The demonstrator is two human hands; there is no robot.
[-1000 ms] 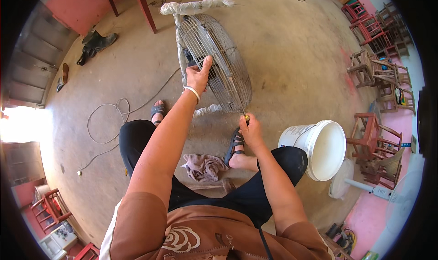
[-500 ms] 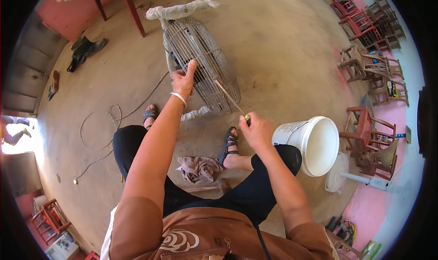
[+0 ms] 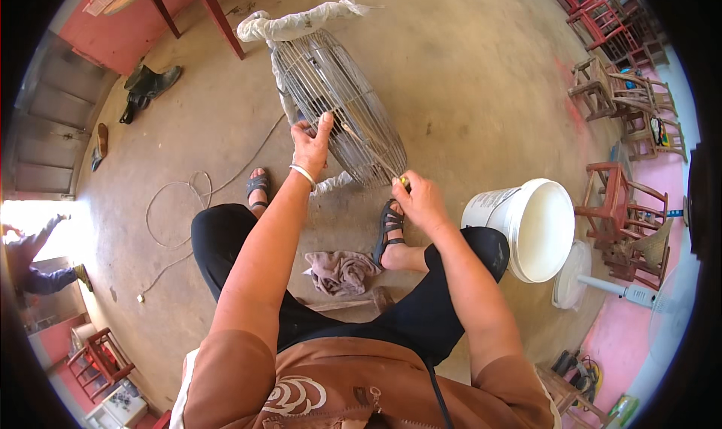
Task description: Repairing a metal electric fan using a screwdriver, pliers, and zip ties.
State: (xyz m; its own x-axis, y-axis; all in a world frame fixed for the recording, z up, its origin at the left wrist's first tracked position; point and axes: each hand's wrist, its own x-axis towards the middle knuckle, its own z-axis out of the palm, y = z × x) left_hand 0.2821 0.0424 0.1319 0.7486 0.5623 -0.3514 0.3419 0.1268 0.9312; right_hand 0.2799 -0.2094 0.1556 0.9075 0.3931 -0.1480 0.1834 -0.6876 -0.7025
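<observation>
In front of me, tilted on the floor, is a large floor fan with a round grey wire guard [image 3: 365,102] and a tubular stand wrapped in white plastic [image 3: 301,24]. My left hand [image 3: 311,147] is closed at the guard's left side, thumb up against the wires and fingers curled behind. In my right hand [image 3: 423,205] is a long screwdriver [image 3: 404,181] with a yellow and black handle. Its shaft slants up and left along the guard, its tip near the middle of the fan; whether the tip touches a screw cannot be made out.
A white bucket [image 3: 543,233] lies tipped by my right knee, its lid [image 3: 569,278] behind it. Between my feet are a brown cloth [image 3: 340,271] and a hammer [image 3: 382,300]. The fan's cord [image 3: 167,245] loops over the floor at left. Wooden chairs [image 3: 605,196] line the right wall.
My right hand and the screwdriver have come closer to the guard. My left hand stays at its side. The view has shifted slightly, and a person in the left doorway shows more.
</observation>
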